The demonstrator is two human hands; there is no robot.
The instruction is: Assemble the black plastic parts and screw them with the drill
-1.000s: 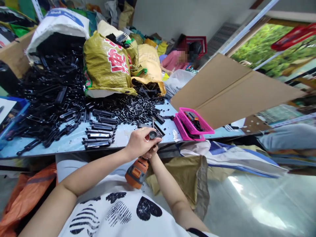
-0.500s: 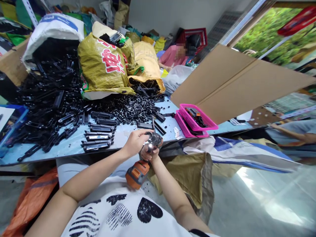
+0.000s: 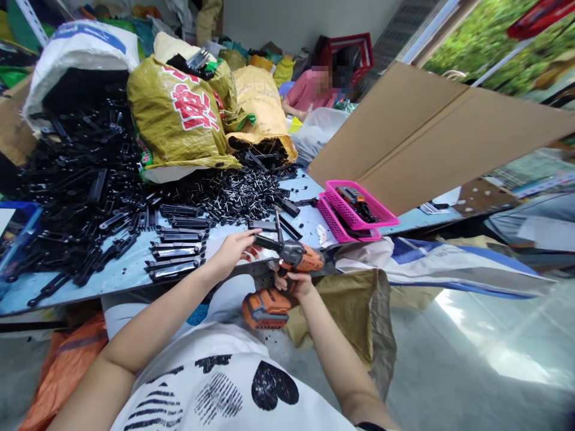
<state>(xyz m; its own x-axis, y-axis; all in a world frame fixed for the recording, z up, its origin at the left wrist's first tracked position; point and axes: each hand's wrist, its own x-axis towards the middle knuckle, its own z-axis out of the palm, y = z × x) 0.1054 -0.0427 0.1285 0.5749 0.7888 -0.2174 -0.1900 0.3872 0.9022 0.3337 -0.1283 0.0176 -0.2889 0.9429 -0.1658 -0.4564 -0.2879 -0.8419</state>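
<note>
My right hand [image 3: 294, 283] is wrapped round the grip of an orange cordless drill [image 3: 281, 281], held at the table's near edge with its nose pointing left. My left hand [image 3: 233, 251] pinches the drill's bit [image 3: 265, 241] at its tip, fingers closed on it. Just left of that hand lies a neat stack of black plastic strips [image 3: 177, 248] on the pale blue table [image 3: 112, 275]. Behind it spreads a heap of small black pins [image 3: 238, 194].
A large pile of black plastic parts [image 3: 76, 179] fills the table's left. Yellow sacks [image 3: 179, 120] and a white sack [image 3: 76, 48] stand behind. A pink basket [image 3: 354, 212] sits at the right, a cardboard sheet [image 3: 426, 137] leaning beyond it. Another person [image 3: 314, 90] sits far back.
The drill has tipped from nose-up to lying level, nose to the left, and its lamp came on. My left hand slid from its chuck out to the bit.
</note>
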